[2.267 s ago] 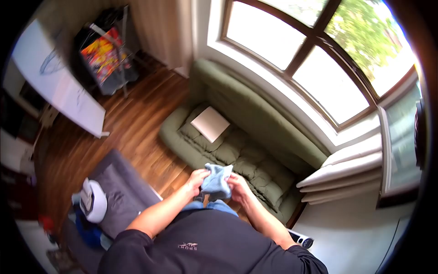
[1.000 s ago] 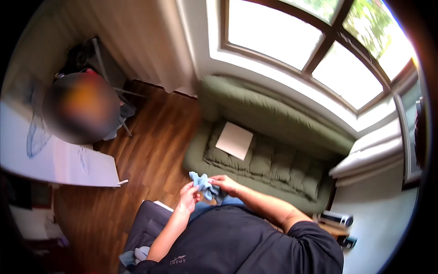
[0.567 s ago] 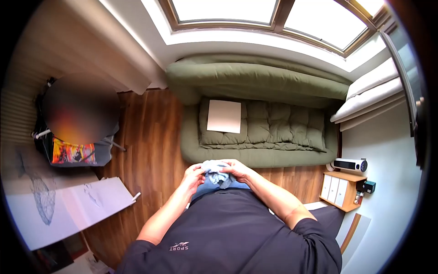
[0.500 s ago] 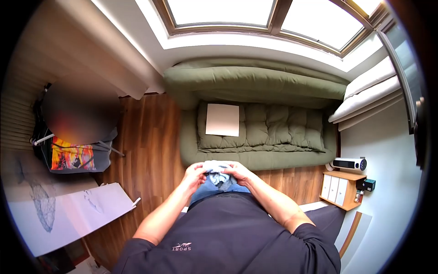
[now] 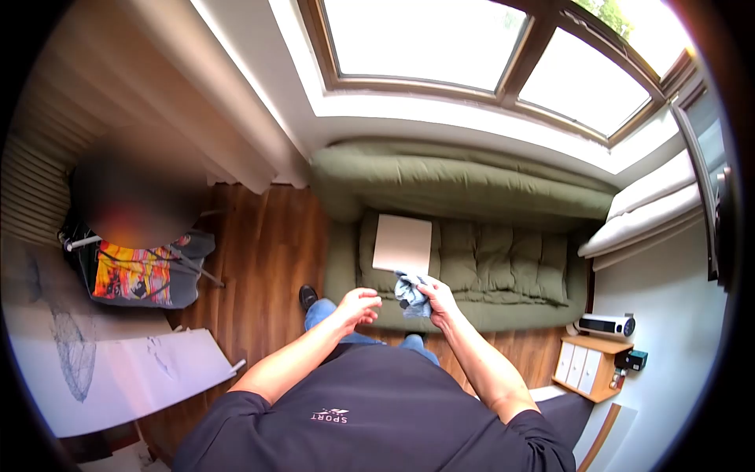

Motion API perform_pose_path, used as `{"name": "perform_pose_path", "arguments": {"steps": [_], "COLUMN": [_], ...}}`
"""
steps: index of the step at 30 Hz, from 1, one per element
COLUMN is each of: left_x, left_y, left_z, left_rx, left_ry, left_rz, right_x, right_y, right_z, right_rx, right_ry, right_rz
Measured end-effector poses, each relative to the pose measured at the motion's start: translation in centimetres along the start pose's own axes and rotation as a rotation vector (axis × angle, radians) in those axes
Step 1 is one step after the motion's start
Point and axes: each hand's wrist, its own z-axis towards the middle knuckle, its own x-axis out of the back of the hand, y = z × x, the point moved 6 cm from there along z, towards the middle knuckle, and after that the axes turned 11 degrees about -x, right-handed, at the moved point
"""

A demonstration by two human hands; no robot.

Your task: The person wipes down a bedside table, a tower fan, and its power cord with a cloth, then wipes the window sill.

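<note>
A crumpled light-blue and white cloth hangs bunched from my right hand, whose thumb and fingers pinch its right side. My left hand is to the left of the cloth, apart from it. Its fingers are loosely bent and parted, with nothing in them. Just beyond the cloth, a flat pale square board lies on the seat of the green sofa. The cloth overlaps the board's near edge in view; whether they touch, I cannot tell.
To the left are a folding chair with a colourful print and a white table bearing drawings. A small wooden cabinet with a white device on it stands at the right. Windows are behind the sofa.
My left hand has let go of the cloth and moved away to the left. The right hand has carried the cloth rightward, toward the sofa. The view has tilted up.
</note>
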Motion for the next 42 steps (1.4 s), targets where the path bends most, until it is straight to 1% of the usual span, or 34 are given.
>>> {"name": "perform_pose_path", "arguments": {"steps": [1,3,4,5,7,8,9,10,12,13,14,15,16,17,19,20,21,22,24,25,27,29,31,33,34,35,36,37,38,39,40,41,42], "left_x": [1.7,5.5,7.6,9.9,15.1,18.1,21.0,24.0,30.5,33.2,35.6,37.7,39.6,41.1,43.1,43.5,44.1,44.4,44.5,44.6,44.3,44.6,44.2,44.3,44.2,44.2,44.1,43.9,43.7,43.2,42.9,42.9,43.0], "left_y": [0.8,3.0,4.1,5.5,7.4,8.3,9.6,10.0,10.7,10.7,10.3,9.8,8.8,7.8,6.3,6.0,5.5,5.1,4.0,3.4,3.3,3.2,3.7,3.5,3.2,2.8,2.8,2.7,2.6,2.8,3.4,4.1,4.5], "left_z": [0.8,2.8,4.2,5.5,8.6,9.8,10.4,11.0,11.4,11.2,10.8,10.3,9.9,9.4,8.0,7.5,6.7,6.4,6.8,6.5,7.1,8.1,8.2,8.1,8.1,8.1,8.0,8.1,8.4,8.8,8.9,8.9,9.0], "left_rx": [0.012,0.025,0.035,0.026,-0.013,-0.027,-0.024,-0.044,-0.061,-0.056,-0.028,-0.002,0.04,0.083,0.165,0.177,0.211,0.244,0.29,0.316,0.308,0.238,0.222,0.214,0.215,0.217,0.215,0.251,0.29,0.29,0.27,0.25,0.22], "left_ry": [0.012,0.007,0.011,0.001,-0.018,0.002,0.074,0.121,0.21,0.252,0.289,0.325,0.352,0.38,0.463,0.454,0.486,0.518,0.503,0.498,0.479,0.499,0.504,0.505,0.496,0.482,0.473,0.48,0.478,0.454,0.454,0.461,0.45], "left_rz": [0.026,0.055,0.051,0.046,0.038,0.049,0.075,0.052,0.001,-0.036,-0.051,-0.065,-0.071,-0.08,-0.071,-0.063,-0.061,-0.061,-0.042,-0.021,-0.017,-0.033,-0.047,-0.054,-0.063,-0.072,-0.064,-0.047,-0.027,-0.013,-0.009,-0.003,-0.006], "right_x": [-0.9,-3.1,-4.6,-7.0,-11.1,-13.4,-15.6,-18.0,-25.2,-28.1,-30.4,-32.6,-34.7,-35.5,-35.5,-35.1,-35.3,-34.9,-34.0,-32.7,-26.7,-20.9,-15.8,-14.6,-14.2,-16.0,-19.7,-23.8,-28.2,-32.1,-34.3,-35.1,-34.7], "right_y": [-1.4,-3.9,-5.5,-7.6,-11.6,-13.8,-15.8,-18.1,-22.8,-24.5,-25.7,-27.1,-28.0,-28.3,-28.5,-28.9,-29.3,-29.5,-30.3,-31.5,-34.1,-36.2,-39.0,-39.2,-38.6,-38.3,-37.3,-35.5,-33.2,-31.6,-30.1,-29.8,-30.2], "right_z": [1.2,6.3,8.7,10.6,16.9,20.1,22.8,25.5,29.1,31.4,34.2,36.7,39.1,42.4,47.5,49.0,49.1,49.2,48.4,48.2,48.0,45.3,42.0,40.5,42.3,44.1,45.6,48.0,48.2,48.5,49.3,47.5,46.8], "right_rx": [0.058,0.267,0.295,0.374,0.613,0.695,0.764,0.858,1.056,1.2,1.187,1.21,1.153,1.132,1.111,1.118,1.208,1.231,1.266,1.287,1.427,1.501,0.892,1.098,1.175,1.039,1.002,1.007,1.313,1.312,1.446,1.445,1.5], "right_ry": [0.039,0.134,0.086,0.182,0.312,0.441,0.571,0.666,0.839,0.885,0.949,0.905,0.927,0.925,0.943,0.948,0.964,0.922,0.837,0.823,0.914,1.071,1.349,1.44,1.38,1.221,1.111,1.2,1.083,0.842,0.741,0.848,0.859], "right_rz": [0.003,0.015,-0.021,-0.046,-0.088,-0.185,-0.299,-0.429,-0.66,-0.762,-0.84,-0.925,-1.137,-1.262,-1.395,-1.408,-1.464,-1.533,-1.668,-1.698,-1.688,-1.715,-1.403,-1.278,-1.274,-1.162,-1.234,-1.575,-1.563,-1.712,-1.584,-1.482,-1.479]}}
